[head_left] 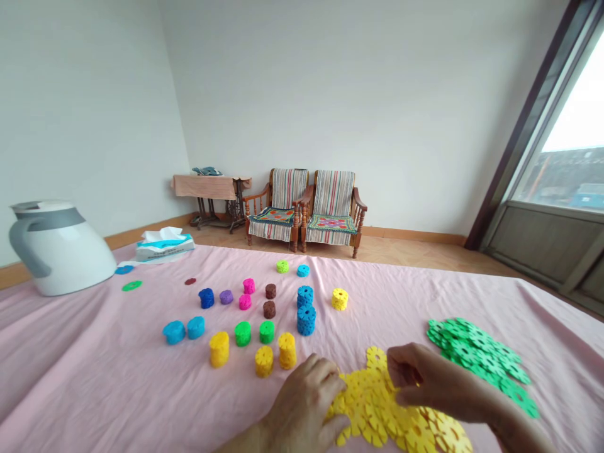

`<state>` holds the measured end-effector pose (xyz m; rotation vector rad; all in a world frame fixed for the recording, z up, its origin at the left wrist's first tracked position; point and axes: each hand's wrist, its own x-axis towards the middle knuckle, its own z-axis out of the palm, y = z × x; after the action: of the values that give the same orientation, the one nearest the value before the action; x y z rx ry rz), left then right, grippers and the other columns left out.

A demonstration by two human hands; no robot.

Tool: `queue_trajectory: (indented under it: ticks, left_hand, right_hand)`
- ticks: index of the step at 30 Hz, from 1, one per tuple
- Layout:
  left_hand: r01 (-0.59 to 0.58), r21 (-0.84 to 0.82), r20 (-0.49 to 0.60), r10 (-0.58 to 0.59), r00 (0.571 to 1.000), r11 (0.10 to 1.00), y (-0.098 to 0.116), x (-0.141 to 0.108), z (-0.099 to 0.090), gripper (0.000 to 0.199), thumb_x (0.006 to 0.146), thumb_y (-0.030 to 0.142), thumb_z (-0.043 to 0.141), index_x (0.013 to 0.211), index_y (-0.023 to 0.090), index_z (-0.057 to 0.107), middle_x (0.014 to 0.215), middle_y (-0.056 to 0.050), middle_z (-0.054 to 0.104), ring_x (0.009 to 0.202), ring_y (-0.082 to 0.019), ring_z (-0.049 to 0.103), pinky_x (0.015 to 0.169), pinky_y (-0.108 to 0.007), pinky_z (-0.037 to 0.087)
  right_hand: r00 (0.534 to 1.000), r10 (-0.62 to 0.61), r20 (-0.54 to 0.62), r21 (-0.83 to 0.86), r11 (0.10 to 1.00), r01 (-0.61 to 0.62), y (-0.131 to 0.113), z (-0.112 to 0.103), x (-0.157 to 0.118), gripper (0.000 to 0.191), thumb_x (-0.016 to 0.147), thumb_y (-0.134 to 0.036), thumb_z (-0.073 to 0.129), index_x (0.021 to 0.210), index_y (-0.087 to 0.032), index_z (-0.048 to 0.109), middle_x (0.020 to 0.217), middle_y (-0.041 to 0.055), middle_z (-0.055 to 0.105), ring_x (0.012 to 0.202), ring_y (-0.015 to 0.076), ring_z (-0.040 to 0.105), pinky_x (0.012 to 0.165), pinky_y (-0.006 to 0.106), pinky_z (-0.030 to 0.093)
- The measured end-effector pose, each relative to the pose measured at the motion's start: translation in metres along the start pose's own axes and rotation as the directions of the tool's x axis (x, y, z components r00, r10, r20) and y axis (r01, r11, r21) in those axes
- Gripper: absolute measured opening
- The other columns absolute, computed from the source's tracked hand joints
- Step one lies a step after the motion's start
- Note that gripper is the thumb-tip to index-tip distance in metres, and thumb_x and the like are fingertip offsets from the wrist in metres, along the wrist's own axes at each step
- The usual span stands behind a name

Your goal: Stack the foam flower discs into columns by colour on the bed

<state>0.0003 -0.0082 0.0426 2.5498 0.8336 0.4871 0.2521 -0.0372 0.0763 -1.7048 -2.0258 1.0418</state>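
A pile of flat yellow notched discs (368, 402) lies spread on the cloth close in front of me. My left hand (304, 399) rests at the pile's left edge, palm down, its thumb apart from the bent fingers. Over the right part of the pile, my right hand (419, 377) is closed, thumb and fingers curled toward each other; whatever they may pinch is hidden. One yellow disc (376, 357) sticks out at the back of the pile, beside the right fingertips. Left of the pile stand yellow disc stacks (287, 351), one of them shorter.
Green discs (476, 352) form a pile at right. Blue stacks (306, 319), green stacks (243, 333), pink, brown and purple ones stand mid-table on a pink cloth (117, 377). A white jug (70, 251) and tissue pack (165, 245) are at left; two chairs (333, 207) stand beyond.
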Motion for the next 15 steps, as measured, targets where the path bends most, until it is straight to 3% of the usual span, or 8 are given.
queue_trajectory:
  ticks: [3, 7, 12, 15]
  left_hand:
    - [-0.012, 0.019, -0.007, 0.012, 1.0, 1.0, -0.001, 0.0, 0.001, 0.028, 0.075, 0.021, 0.072, 0.101, 0.021, 0.063, 0.105, -0.003, 0.059, 0.099, -0.02, 0.05, 0.091, -0.03, 0.04]
    - [-0.047, 0.038, -0.02, 0.048, 0.999, 0.998, -0.004, -0.001, 0.004, 0.028, 0.076, 0.023, 0.072, 0.102, 0.019, 0.062, 0.105, -0.003, 0.06, 0.099, -0.019, 0.05, 0.091, -0.029, 0.04]
    - [-0.065, 0.057, -0.011, 0.066, 0.998, 0.996, -0.007, -0.001, 0.005, 0.023, 0.077, 0.025, 0.07, 0.097, 0.019, 0.062, 0.104, -0.003, 0.06, 0.098, -0.019, 0.05, 0.09, -0.029, 0.04]
    - [-0.066, 0.062, -0.001, 0.066, 0.998, 0.996, -0.007, -0.001, 0.005, 0.023, 0.078, 0.026, 0.069, 0.099, 0.019, 0.061, 0.104, -0.003, 0.059, 0.098, -0.02, 0.05, 0.09, -0.03, 0.04]
  right_hand:
    - [0.998, -0.055, -0.04, 0.241, 0.969, 0.063, 0.006, -0.005, 0.005, 0.014, 0.071, -0.021, 0.06, 0.066, -0.018, 0.048, 0.06, -0.007, 0.039, 0.057, 0.0076, 0.034, 0.051, 0.022, 0.025]
    - [0.964, 0.006, -0.265, 0.439, 0.891, 0.115, 0.016, 0.001, 0.022, 0.023, 0.076, -0.037, 0.061, 0.071, -0.018, 0.05, 0.06, -0.0064, 0.044, 0.055, 0.0074, 0.04, 0.052, 0.022, 0.03]
    - [0.923, 0.051, -0.38, 0.428, 0.895, 0.127, 0.02, 0.023, 0.047, 0.025, 0.072, -0.041, 0.062, 0.069, -0.018, 0.053, 0.056, -0.0057, 0.049, 0.05, 0.0086, 0.047, 0.049, 0.022, 0.034]
    - [0.872, 0.07, -0.484, 0.369, 0.92, 0.131, 0.025, 0.031, 0.059, 0.021, 0.071, -0.039, 0.06, 0.068, -0.019, 0.054, 0.054, -0.0054, 0.05, 0.05, 0.0106, 0.05, 0.048, 0.022, 0.036]
